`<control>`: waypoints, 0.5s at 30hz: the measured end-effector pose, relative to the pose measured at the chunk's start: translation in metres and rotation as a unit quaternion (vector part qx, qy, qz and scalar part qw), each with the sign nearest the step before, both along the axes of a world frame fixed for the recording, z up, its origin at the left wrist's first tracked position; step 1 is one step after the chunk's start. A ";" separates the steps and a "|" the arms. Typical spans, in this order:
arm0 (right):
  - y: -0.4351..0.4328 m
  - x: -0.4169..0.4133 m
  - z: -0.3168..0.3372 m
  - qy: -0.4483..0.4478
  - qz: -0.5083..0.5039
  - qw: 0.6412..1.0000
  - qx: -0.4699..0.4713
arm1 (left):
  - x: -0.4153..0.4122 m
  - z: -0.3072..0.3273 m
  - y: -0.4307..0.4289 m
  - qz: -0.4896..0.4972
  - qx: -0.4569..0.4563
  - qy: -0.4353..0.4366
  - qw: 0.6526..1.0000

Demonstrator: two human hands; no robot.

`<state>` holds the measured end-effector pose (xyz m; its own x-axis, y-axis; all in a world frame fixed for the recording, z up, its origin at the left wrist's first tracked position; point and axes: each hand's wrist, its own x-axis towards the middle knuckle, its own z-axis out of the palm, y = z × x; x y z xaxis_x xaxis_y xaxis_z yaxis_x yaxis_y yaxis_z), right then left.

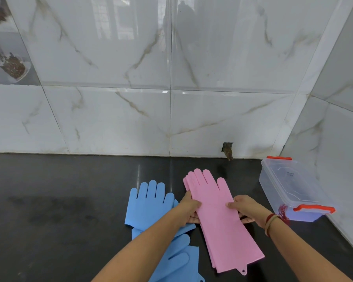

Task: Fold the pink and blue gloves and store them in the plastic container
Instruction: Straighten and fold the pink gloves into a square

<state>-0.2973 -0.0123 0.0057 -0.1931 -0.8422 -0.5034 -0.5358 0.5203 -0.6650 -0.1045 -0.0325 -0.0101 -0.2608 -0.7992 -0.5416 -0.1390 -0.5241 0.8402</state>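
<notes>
Two pink gloves (218, 216) lie stacked flat on the black counter, fingers pointing to the wall. My left hand (189, 208) grips their left edge, thumb on top and fingers underneath. My right hand (246, 208) grips the right edge the same way. One blue glove (147, 204) lies flat to the left, fingers toward the wall. A second blue glove (179, 259) lies near the front edge, partly under my left forearm. The clear plastic container (289, 190) with orange clips stands at the right, its lid on.
The black counter (59, 210) runs left with a faint smear on it. A marble-tiled wall stands behind, and another tiled wall (338, 159) closes the right side just past the container. A small hole (227, 149) sits at the wall's base.
</notes>
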 end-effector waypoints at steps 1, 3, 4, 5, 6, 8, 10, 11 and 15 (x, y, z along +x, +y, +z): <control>-0.003 0.002 -0.004 0.012 -0.013 1.000 -0.024 | 0.000 0.000 0.000 -0.008 -0.002 -0.005 1.000; -0.011 0.006 -0.010 0.067 -0.035 0.994 -0.085 | 0.002 -0.001 -0.001 -0.025 -0.006 -0.009 1.000; -0.015 0.009 -0.011 0.089 -0.039 0.989 -0.114 | 0.003 -0.002 -0.001 -0.033 -0.006 -0.005 0.999; -0.020 0.013 -0.011 0.102 -0.038 0.984 -0.139 | 0.003 -0.001 -0.001 -0.039 -0.005 -0.001 0.999; -0.024 0.016 -0.011 0.114 -0.034 0.980 -0.159 | 0.004 -0.001 -0.001 -0.044 -0.005 0.002 0.999; -0.033 0.024 -0.011 0.136 -0.021 0.975 -0.176 | 0.006 -0.002 -0.002 -0.050 -0.005 0.003 0.999; -0.040 0.032 -0.009 0.147 -0.012 0.974 -0.172 | 0.007 -0.003 -0.003 -0.056 -0.001 0.009 0.998; -0.044 0.035 -0.008 0.156 -0.009 0.973 -0.170 | 0.007 -0.004 -0.003 -0.059 0.000 0.012 0.998; -0.051 0.045 -0.004 0.228 0.011 0.956 -0.185 | 0.009 -0.004 -0.003 -0.064 0.001 0.013 0.998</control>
<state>-0.2528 -0.0633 0.0016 -0.3005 -0.9530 -0.0380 -0.8221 0.2790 -0.4963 -0.0959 -0.0358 -0.0145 -0.3744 -0.7570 -0.5356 -0.1839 -0.5055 0.8430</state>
